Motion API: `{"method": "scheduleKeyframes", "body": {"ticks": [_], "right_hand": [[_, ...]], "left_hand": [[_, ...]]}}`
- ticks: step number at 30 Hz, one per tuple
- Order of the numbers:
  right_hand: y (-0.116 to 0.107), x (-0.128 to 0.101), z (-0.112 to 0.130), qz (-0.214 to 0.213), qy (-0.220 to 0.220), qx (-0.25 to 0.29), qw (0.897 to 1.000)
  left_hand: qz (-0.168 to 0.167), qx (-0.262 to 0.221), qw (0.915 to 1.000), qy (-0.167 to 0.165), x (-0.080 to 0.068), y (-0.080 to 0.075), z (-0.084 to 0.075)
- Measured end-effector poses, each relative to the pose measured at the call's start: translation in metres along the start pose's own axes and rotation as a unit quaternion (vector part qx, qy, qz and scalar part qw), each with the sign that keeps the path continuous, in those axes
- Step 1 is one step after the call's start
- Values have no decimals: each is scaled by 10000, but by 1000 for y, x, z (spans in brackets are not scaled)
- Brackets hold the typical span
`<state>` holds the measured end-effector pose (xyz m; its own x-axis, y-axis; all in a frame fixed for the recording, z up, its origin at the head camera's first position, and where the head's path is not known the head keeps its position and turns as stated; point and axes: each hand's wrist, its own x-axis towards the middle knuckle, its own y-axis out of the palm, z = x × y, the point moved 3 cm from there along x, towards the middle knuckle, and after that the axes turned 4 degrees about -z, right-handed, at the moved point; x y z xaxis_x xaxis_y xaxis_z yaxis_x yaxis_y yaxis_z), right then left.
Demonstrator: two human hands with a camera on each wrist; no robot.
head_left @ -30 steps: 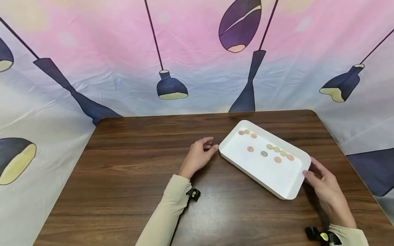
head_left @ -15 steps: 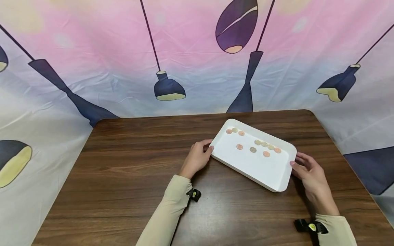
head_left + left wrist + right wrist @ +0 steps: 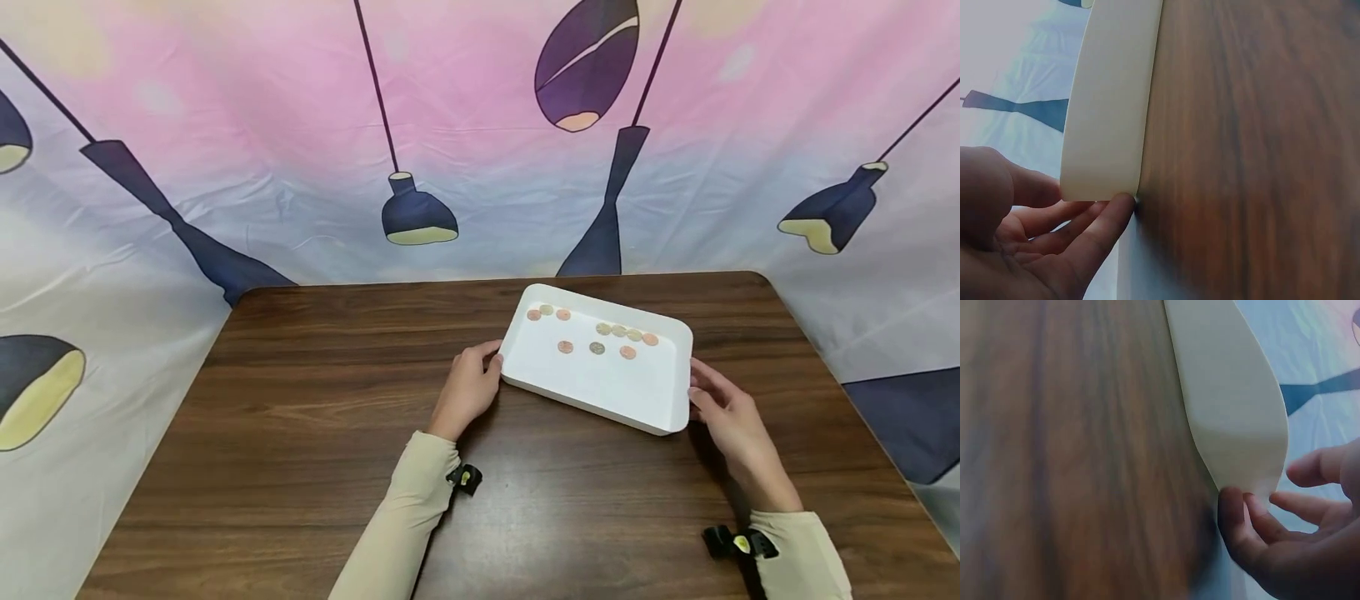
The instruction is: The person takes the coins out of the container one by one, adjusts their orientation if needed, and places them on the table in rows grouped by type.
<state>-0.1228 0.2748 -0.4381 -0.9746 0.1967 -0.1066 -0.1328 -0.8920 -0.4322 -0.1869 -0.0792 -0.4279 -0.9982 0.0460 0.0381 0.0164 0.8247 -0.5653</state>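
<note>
A white rectangular tray sits slightly slanted toward the back right of the table, several copper, gold and dull grey coins lying flat inside it. My left hand holds the tray's left end; in the left wrist view its thumb is at the rim and a fingertip at the lower edge. At the opposite end is my right hand, with fingers bent against the lower edge of the end wall. Its thumb is near the rim in the right wrist view.
The dark wood table ends at the back against a hanging cloth printed with lamps. Both forearms, in pale sleeves, carry black wrist straps.
The tray has moved left and turned until its long side runs more nearly parallel to the back edge. The right hand moved left with it; the left hand has met the left end.
</note>
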Motion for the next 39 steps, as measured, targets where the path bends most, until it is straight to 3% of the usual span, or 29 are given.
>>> {"method": "scheduleKeyframes", "body": {"ticks": [8,16,31,39], "right_hand": [[22,18,18,597,-103,-349,9975],[43,34,28,993,-253,177,9946],[69,59,36,466,126,1335,9899],[87,68,39,371,305,1903,9806]], "left_hand": [[-320,-17,9994,-159,-3,-19,12],[-500,42,9983,-289,-5,-40,26],[-484,33,9977,-483,-7,-65,42],[-529,-243,9966,-577,-7,-75,50]]}}
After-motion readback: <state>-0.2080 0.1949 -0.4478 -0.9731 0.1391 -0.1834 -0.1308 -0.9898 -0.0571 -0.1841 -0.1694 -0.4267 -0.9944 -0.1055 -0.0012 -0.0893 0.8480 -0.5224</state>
